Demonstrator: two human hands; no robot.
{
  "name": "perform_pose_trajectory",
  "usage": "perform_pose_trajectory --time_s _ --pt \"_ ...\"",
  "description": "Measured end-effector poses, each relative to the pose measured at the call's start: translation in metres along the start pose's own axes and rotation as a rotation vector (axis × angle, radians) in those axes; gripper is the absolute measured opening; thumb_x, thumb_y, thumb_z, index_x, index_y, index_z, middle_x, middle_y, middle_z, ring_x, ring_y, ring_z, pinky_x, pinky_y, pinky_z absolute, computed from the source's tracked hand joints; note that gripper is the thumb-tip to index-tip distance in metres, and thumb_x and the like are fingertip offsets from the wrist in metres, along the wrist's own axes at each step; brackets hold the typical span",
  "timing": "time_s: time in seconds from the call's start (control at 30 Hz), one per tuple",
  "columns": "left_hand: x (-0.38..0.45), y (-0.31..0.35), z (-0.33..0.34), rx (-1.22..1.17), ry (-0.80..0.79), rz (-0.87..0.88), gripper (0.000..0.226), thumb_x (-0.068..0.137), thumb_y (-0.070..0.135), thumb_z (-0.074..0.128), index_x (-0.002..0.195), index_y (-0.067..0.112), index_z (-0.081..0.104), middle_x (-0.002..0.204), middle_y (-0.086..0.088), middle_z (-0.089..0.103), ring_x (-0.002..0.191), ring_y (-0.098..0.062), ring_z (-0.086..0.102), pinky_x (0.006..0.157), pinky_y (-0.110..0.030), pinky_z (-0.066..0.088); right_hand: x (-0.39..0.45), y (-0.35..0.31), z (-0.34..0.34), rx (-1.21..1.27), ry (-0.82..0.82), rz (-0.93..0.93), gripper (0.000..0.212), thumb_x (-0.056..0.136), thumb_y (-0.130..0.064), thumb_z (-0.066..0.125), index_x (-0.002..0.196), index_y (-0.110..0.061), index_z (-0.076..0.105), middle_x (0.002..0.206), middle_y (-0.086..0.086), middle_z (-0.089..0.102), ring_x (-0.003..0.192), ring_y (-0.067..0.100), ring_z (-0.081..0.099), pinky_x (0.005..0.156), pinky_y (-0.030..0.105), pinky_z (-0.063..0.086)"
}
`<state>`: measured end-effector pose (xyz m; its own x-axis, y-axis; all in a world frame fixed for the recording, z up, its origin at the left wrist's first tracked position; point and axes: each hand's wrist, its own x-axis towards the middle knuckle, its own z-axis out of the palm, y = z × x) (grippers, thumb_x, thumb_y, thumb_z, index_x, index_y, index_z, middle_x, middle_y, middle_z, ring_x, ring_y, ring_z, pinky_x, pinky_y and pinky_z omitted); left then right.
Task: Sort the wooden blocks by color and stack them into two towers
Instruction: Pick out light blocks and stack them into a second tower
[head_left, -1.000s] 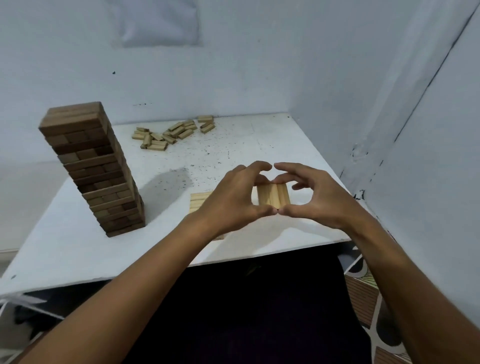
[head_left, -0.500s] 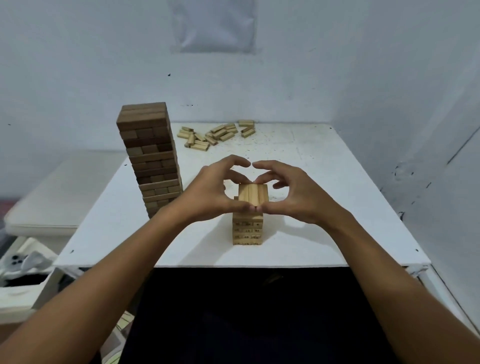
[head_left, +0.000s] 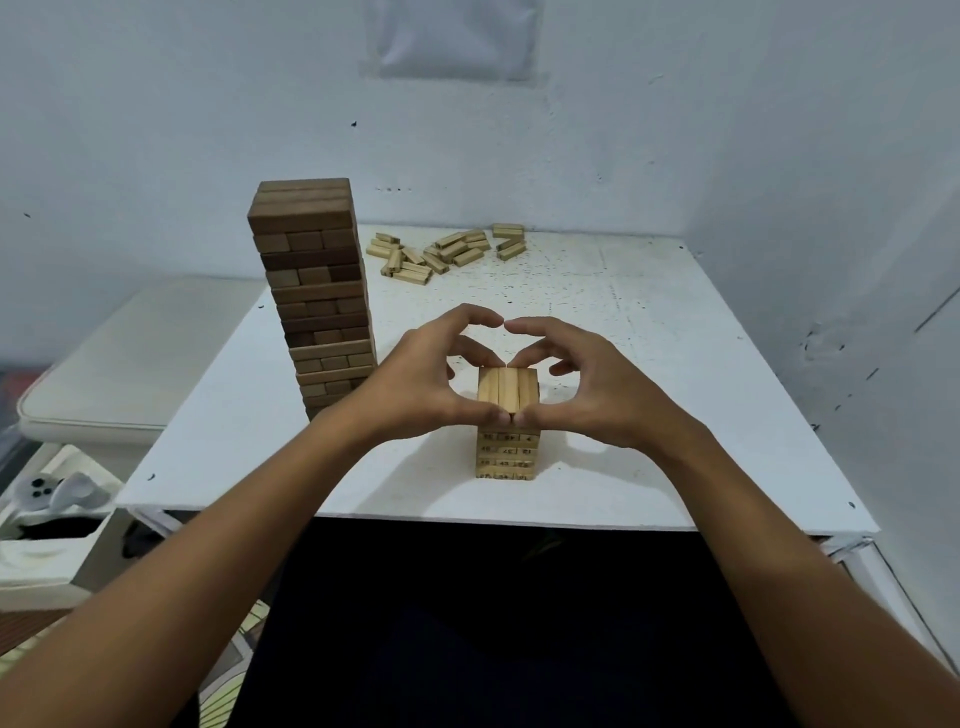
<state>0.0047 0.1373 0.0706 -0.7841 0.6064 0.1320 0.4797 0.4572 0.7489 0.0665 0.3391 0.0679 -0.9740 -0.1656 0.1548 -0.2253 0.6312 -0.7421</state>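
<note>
- Dark tower (head_left: 317, 296) is standing tall at counter (head_left: 675, 364) left, behind the left wrist. Many layers, slight lean in this wide-angle view; probably tippy, so I'd keep elbows and sleeves off it.
- Left hand (head_left: 415, 389) is cupping the left side of the light tower (head_left: 508, 421); thumb is pressing the near face of the top layer, fingers are arching over to the far edge.
- Light tower is sitting near the counter front edge, centre; only a few layers so far, the top one three blocks side by side, running front to back. Printed numbers are showing on block ends lower down.
- Right hand (head_left: 597, 389) is mirroring the left; thumbs are meeting at the front face, index tips nearly touching above. Both hands are closed in on the top layer, squaring it rather than lifting.
- Handling judgement: blocks look light, rigid, smooth-sanded, so they are likely sliding easily. Best pinched by the long sides; press evenly from opposite faces when aligning.
- Loose light blocks (head_left: 447, 252) are lying scattered at counter rear, well apart from both towers, not yet stacked.
</note>
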Motion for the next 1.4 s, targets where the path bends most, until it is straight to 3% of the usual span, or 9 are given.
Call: perform_pose_trajectory --time_s 0.23,0.53,1.07,1.4 --pt "-0.0006 -0.0024 0.0028 -0.009 -0.009 -0.002 0.094 0.062 0.025 0.091 0.131 0.045 0.031 0.105 0.013 0.069 0.100 0.013 0.055 0.081 -0.018 0.045 -0.0020 0.0008 0.0010 0.007 -0.004 0.021 0.075 0.069 -0.019 0.084 0.129 -0.039 0.043 0.111 -0.010 0.065 0.111 -0.002 0.055 0.094 0.024 0.043" --pt "-0.0012 -0.0037 0.0059 0.001 -0.007 0.002 0.095 0.063 0.027 0.090 0.130 0.050 0.027 0.103 0.017 0.066 0.097 0.019 0.052 0.080 -0.017 0.045 -0.0040 0.0003 0.0015 -0.001 -0.004 0.020 0.077 0.070 -0.019 0.084 0.132 -0.036 0.043 0.113 -0.009 0.065 0.113 0.001 0.055 0.091 0.022 0.043" --pt "-0.0031 -0.0025 0.0055 0.002 -0.012 0.002 0.094 0.064 0.023 0.089 0.133 0.045 0.030 0.106 0.018 0.064 0.102 0.012 0.055 0.081 -0.015 0.045 -0.0040 0.0032 0.0035 0.011 0.000 0.024 0.079 0.070 -0.019 0.084 0.134 -0.037 0.041 0.115 -0.009 0.065 0.113 0.000 0.055 0.090 0.022 0.044" --pt "-0.0053 -0.0005 0.0062 -0.014 -0.014 0.002 0.093 0.066 0.021 0.088 0.139 0.037 0.033 0.113 0.009 0.066 0.107 0.001 0.057 0.083 -0.019 0.046 -0.0042 0.0026 0.0033 0.012 -0.003 0.024 0.080 0.071 -0.018 0.084 0.136 -0.037 0.040 0.115 -0.009 0.065 0.114 0.000 0.054 0.090 0.020 0.044"
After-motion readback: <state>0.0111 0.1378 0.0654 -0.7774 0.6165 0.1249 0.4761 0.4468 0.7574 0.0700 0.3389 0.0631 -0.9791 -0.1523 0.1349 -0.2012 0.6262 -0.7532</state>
